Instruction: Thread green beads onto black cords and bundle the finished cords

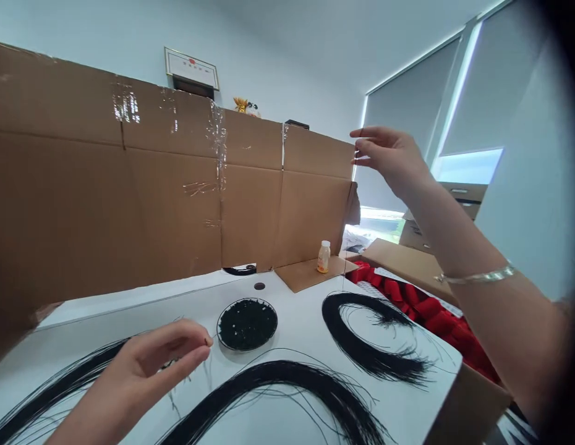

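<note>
My left hand [151, 368] is low over the table's left side, thumb and forefinger pinched together. What they hold is too small to make out. Right of those fingertips lies a round dish [247, 324] filled with small dark pieces and a few pale specks. My right hand [389, 154] is raised high at the right, its fingers closed on a thin black strand [345, 262] that hangs down toward a curved black strand bundle [347, 337]. In front, a larger bundle of black strands [278, 374] arches across the white table. Another bundle [83, 371] passes behind my left hand.
A tall cardboard screen [171, 204] stands along the table's back. Before it, a small bottle [323, 256] with a white cap rests on a cardboard flap [301, 276]. Red bundles [408, 296] fill a box at the right, beside the table edge.
</note>
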A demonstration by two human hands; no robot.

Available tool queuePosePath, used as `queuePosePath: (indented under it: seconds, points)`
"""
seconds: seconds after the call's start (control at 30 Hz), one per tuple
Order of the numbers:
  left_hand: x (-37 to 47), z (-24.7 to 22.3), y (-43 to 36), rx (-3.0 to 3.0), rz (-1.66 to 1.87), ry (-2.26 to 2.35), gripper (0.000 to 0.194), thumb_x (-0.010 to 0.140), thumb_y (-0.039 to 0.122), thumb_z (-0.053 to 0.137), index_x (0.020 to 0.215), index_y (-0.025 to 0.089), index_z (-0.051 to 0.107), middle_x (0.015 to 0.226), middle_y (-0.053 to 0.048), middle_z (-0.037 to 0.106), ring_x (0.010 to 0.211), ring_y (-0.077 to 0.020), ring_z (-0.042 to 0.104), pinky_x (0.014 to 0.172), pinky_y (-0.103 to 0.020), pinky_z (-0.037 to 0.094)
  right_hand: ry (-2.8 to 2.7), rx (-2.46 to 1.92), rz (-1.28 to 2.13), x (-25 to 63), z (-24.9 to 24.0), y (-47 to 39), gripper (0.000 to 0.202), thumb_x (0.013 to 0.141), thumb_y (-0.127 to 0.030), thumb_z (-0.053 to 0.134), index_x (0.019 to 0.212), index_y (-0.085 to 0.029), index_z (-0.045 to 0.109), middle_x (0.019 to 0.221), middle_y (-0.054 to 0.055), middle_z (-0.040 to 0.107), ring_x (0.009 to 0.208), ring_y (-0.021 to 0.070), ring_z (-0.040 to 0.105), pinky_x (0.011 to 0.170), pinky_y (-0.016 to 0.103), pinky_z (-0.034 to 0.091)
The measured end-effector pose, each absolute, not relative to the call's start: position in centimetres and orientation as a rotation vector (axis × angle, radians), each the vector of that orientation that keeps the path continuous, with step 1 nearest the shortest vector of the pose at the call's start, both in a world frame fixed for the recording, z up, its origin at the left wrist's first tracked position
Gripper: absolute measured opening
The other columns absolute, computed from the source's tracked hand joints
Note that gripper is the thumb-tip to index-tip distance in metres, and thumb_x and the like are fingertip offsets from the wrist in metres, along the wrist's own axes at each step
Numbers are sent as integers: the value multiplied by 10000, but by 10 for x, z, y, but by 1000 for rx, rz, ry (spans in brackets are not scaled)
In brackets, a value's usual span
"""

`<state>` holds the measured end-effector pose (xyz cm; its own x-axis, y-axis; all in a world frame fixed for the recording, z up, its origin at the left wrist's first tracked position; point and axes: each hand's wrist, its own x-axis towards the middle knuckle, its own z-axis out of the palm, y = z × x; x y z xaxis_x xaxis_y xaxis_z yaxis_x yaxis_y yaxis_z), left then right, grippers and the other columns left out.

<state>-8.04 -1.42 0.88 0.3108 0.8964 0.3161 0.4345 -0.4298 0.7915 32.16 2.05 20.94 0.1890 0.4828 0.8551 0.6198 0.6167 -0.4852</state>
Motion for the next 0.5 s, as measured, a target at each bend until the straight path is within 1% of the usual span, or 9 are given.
queuePosePath:
  seconds: [0.07,0.1,0.13,0.17,0.2,0.27,0.33,0.43,0.5]
  points:
    - [-78,13,-16,1918,1012,1168,333,748,586,735,712,256,751,731,-23,708,712,-217,655,647,-253,547,-1554,-926,38,290,185,4,186,937,-154,665,1112,-152,729,884,14,690,810,111,697,868,321,580]
    - [-76,15,-17,1867,1035,1174,317,741,568,753,715,252,759,727,-23,712,713,-214,654,641,-252,540,-1619,-865,179,270,168,-4,152,925,-182,693,1071,-174,733,869,3,699,765,106,693,838,312,587]
    - [-75,17,-19,1816,1082,1189,304,737,553,764,718,250,766,730,-23,719,720,-212,654,638,-251,535,-1682,-837,255,249,150,-12,125,915,-245,727,1027,-191,737,853,1,709,749,115,694,799,302,592]
    - [-73,18,-20,1761,1138,1200,291,739,539,770,720,248,772,737,-23,728,726,-208,654,644,-249,531,-1742,-812,316,228,131,-19,122,872,-283,781,952,-198,744,841,1,717,737,131,697,738,289,594]
    - [-73,18,-21,1711,1190,1203,277,742,523,774,720,247,775,745,-22,737,729,-202,654,653,-248,530,-1810,-766,382,206,112,-24,119,860,-306,794,898,-209,737,868,2,728,756,141,700,702,276,586]
    - [-73,19,-23,1652,1258,1182,248,748,491,781,710,246,781,739,-19,746,729,-193,653,667,-246,527,-1936,-697,526,168,77,-31,78,921,-296,733,885,-228,719,877,1,737,813,157,691,721,284,563]
    - [-75,21,-25,1635,1316,1149,218,755,458,784,706,246,786,748,-18,756,742,-191,658,688,-249,528,-1993,-666,514,140,51,-29,73,962,-259,679,905,-245,722,886,-7,726,816,147,653,732,283,527]
    - [-83,23,-27,1640,1392,1135,179,759,425,791,705,255,791,767,-13,763,757,-190,662,698,-250,528,-1979,-661,503,117,30,-16,130,1005,-272,608,973,-272,734,864,-7,695,801,152,616,727,296,487]
    - [-88,26,-28,1634,1428,1148,150,766,403,795,717,262,796,770,-4,764,757,-182,667,701,-243,528,-1971,-647,576,111,23,-8,163,1022,-305,577,1023,-290,740,871,0,688,814,161,620,722,300,483]
